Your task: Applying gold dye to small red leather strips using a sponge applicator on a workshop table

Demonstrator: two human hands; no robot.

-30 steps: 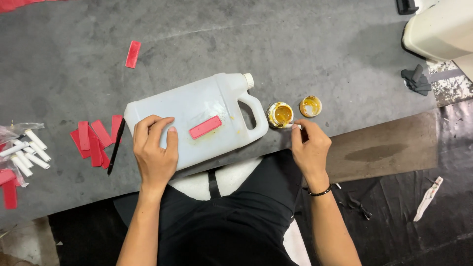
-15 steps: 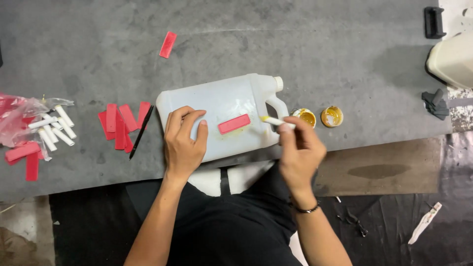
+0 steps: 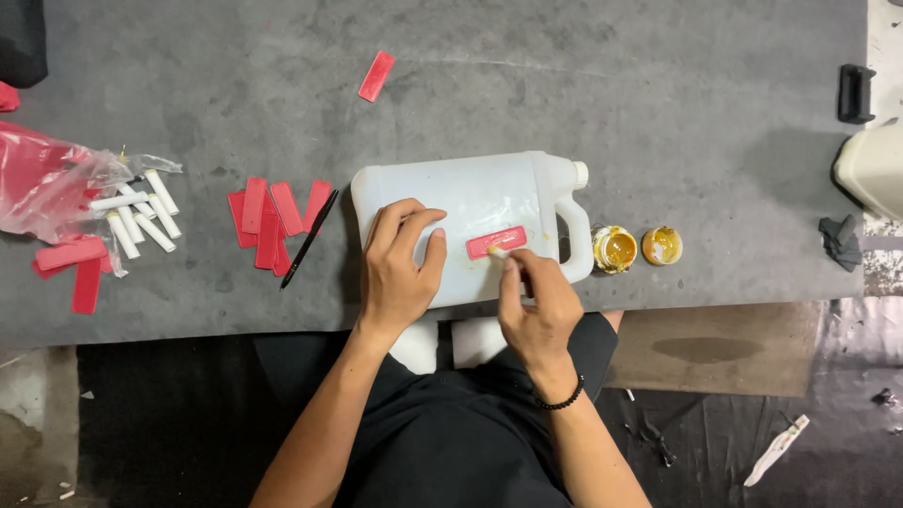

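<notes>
White plastic jug (image 3: 470, 212) lies flat at the grey bench (image 3: 564, 85) edge, left hand (image 3: 400, 273) spread on it, red strip (image 3: 497, 242) lengthwise just beyond the right hand (image 3: 538, 306), which pinches a small stick (image 3: 498, 253) touching its lower edge

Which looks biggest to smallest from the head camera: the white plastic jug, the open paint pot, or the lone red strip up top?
1. White plastic jug, by far.
2 and 3. Lone red flat strip and open yellow paint pot look alike; unranked.
</notes>
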